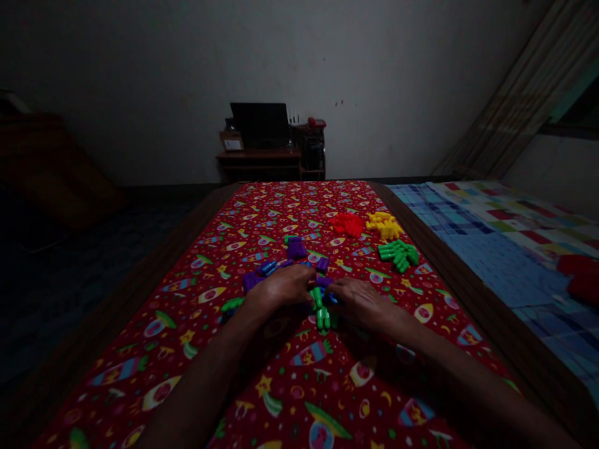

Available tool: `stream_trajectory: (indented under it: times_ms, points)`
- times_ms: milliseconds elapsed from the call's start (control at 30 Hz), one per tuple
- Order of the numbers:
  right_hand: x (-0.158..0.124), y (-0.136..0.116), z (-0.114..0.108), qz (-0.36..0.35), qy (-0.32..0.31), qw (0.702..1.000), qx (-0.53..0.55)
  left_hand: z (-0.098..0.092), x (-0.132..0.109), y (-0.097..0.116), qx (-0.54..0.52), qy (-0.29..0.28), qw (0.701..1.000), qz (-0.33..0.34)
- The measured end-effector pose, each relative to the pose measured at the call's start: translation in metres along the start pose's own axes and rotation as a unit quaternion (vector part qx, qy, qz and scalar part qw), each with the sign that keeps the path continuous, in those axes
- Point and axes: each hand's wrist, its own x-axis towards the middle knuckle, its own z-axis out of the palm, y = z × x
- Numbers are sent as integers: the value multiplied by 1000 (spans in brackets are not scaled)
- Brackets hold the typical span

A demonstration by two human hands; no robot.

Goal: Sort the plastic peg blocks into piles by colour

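Observation:
Both of my hands rest on a red patterned cloth (281,399) over a table. My left hand (281,288) lies palm down with fingers curled over small plastic pieces. My right hand (358,300) does the same from the right. Between them sits a cluster of green plastic pegs (321,310), touched by fingers of both hands. Purple pieces (296,249) and blue pieces (268,268) lie scattered just beyond my hands. What sits under each palm is hidden.
Sorted piles lie further back on the right: red pieces (347,224), yellow pieces (384,225) and green pieces (399,254). A checked blue mat (491,249) lies to the right. A low desk with a laptop (260,125) stands at the far wall.

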Motion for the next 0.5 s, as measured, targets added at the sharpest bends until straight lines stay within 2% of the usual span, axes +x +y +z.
stream_trajectory:
  times_ms: [133, 300, 400, 500]
  points:
    - [-9, 8, 10, 20, 52, 998, -12, 7, 4, 9, 32, 22, 999, -16]
    - [6, 12, -1, 58, 70, 996, -1, 8, 12, -9, -15, 116, 992, -52]
    - [17, 7, -10, 69, 98, 991, 62, 8, 19, -14, -115, 145, 983, -16]
    - [23, 2, -19, 65, 103, 983, 137, 9, 24, -9, -183, 157, 970, 25]
